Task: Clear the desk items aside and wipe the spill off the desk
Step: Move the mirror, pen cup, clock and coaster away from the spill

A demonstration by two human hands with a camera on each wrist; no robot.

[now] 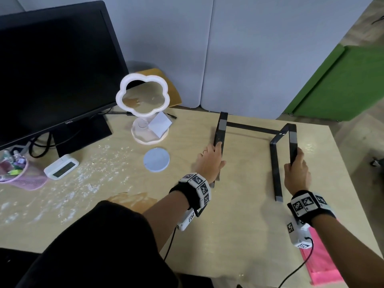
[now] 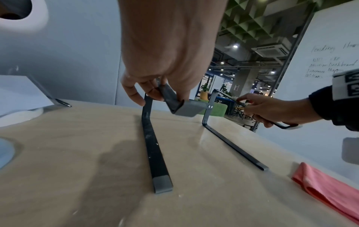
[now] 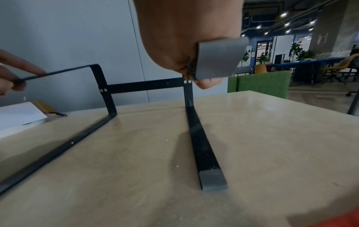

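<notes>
A black metal laptop stand (image 1: 251, 128) rests with both feet on the wooden desk (image 1: 239, 225), right of centre. My left hand (image 1: 209, 161) grips the stand's left upper arm; in the left wrist view the fingers (image 2: 134, 95) curl round the grey-padded arm above the stand's foot bar (image 2: 153, 150). My right hand (image 1: 297, 171) grips the right upper arm, with the grey pad sticking out of the right hand (image 3: 184, 38). White powdery spill (image 1: 97, 167) covers the desk's left half. A pink cloth (image 1: 324, 260) lies at the front right corner.
A black monitor (image 1: 52, 69) stands at the back left, with a flower-shaped mirror (image 1: 142, 94) beside it. A blue round coaster (image 1: 156, 160), a white clock (image 1: 61, 166) and a pink pen basket (image 1: 18, 173) sit amid the spill. The desk's right edge is near the stand.
</notes>
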